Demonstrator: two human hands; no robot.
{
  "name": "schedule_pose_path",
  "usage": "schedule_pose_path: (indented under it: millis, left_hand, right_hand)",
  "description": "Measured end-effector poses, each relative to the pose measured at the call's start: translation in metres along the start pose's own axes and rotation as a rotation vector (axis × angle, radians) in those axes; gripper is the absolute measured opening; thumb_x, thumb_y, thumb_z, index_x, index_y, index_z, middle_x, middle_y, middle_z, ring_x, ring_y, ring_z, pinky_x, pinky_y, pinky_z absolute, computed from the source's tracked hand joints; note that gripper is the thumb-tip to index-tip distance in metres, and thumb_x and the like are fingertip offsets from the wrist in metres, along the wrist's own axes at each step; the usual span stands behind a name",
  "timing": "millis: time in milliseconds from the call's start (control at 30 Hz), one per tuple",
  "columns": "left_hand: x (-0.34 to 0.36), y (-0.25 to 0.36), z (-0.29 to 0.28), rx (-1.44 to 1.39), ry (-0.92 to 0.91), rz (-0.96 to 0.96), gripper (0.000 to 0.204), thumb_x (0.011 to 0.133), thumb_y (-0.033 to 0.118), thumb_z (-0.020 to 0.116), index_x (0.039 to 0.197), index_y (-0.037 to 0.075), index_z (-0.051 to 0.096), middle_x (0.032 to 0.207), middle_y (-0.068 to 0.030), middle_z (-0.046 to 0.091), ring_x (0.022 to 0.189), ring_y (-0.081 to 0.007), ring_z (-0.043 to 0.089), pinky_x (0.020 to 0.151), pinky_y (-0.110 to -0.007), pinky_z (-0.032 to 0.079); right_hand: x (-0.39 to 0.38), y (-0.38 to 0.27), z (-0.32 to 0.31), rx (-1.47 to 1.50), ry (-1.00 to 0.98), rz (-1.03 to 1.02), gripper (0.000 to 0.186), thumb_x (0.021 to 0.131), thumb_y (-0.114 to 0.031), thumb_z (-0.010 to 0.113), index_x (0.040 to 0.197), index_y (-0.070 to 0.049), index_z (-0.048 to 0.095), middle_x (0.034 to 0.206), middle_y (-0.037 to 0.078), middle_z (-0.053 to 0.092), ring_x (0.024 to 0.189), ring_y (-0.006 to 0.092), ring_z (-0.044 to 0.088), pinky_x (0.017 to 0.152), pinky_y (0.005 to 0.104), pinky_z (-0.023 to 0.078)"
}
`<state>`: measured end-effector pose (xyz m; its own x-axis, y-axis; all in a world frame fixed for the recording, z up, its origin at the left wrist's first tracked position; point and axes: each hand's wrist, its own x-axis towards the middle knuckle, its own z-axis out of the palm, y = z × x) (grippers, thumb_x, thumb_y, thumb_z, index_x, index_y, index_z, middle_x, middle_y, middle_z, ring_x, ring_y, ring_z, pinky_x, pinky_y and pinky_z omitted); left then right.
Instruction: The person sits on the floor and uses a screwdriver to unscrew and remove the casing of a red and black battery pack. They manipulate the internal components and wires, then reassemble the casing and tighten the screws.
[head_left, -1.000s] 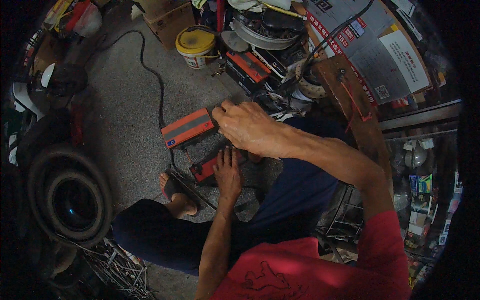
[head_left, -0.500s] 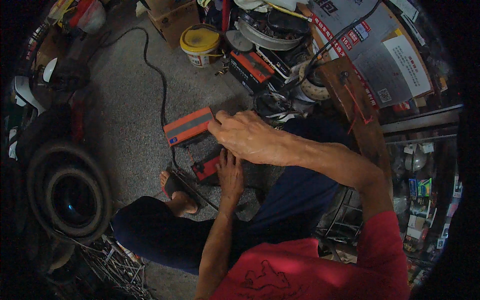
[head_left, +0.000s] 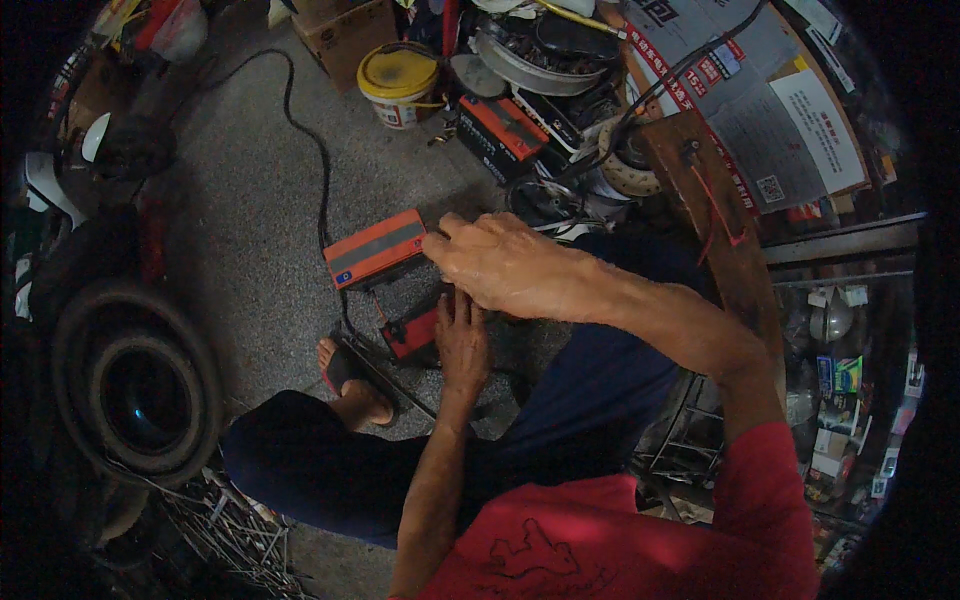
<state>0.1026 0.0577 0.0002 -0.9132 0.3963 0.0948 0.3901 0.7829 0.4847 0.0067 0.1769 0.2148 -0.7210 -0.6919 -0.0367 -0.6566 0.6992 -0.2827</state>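
Observation:
An orange-topped black block with a grey stripe, which looks like a battery, lies on the floor before me. Close to its right end is my right hand, its fingers bent and drawn together; what they hold, if anything, is hidden. Just below, a red-topped black block has a dark lead and a thin red wire at its left end. My left hand rests on that block's right part with fingers stretched out. The right hand partly covers the space between the blocks.
A black cable runs over the floor. Beyond stand a yellow-lidded bucket and another orange-and-black block. A tyre lies left, above thin metal rods. On the right are a wooden board and a glass case.
My right hand has shifted slightly right, leaving its fingertips a little farther from the orange block's end. My left hand stays on the red-topped block.

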Motion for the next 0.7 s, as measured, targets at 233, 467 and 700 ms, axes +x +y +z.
schedule_pose_path:
  millis: [233, 467, 700]
  left_hand:
    - [-0.001, 0.002, 0.002, 0.013, -0.027, -0.035, 0.062, 0.078, 0.005, 0.055, 0.138, 0.001, 0.042, 0.144, -0.0221, 0.036, 0.130, -0.0472, 0.034, 0.100, -0.054, 0.038]
    - [-0.003, 0.005, 0.001, 0.024, 0.006, -0.051, 0.065, 0.076, 0.004, 0.056, 0.139, 0.000, 0.040, 0.144, -0.0226, 0.037, 0.132, -0.0460, 0.033, 0.100, -0.052, 0.038]
    - [0.000, 0.009, -0.005, 0.018, -0.003, -0.064, 0.070, 0.071, 0.002, 0.063, 0.138, -0.002, 0.040, 0.143, -0.0216, 0.039, 0.131, -0.0433, 0.035, 0.098, -0.051, 0.040]
  right_hand:
    - [-0.002, 0.004, -0.007, 0.089, -0.057, 0.123, 0.027, 0.085, -0.011, 0.060, 0.107, 0.002, 0.050, 0.097, 0.017, 0.054, 0.090, 0.0362, 0.060, 0.080, 0.0444, 0.048]
    - [-0.003, 0.007, -0.007, 0.076, 0.160, 0.048, 0.025, 0.080, -0.008, 0.059, 0.101, 0.006, 0.055, 0.092, 0.021, 0.060, 0.083, 0.0381, 0.064, 0.072, 0.0453, 0.053]
    - [-0.003, 0.008, -0.003, 0.093, 0.041, 0.061, 0.019, 0.089, -0.012, 0.056, 0.102, 0.000, 0.049, 0.096, 0.017, 0.052, 0.083, 0.0361, 0.060, 0.075, 0.0448, 0.048]
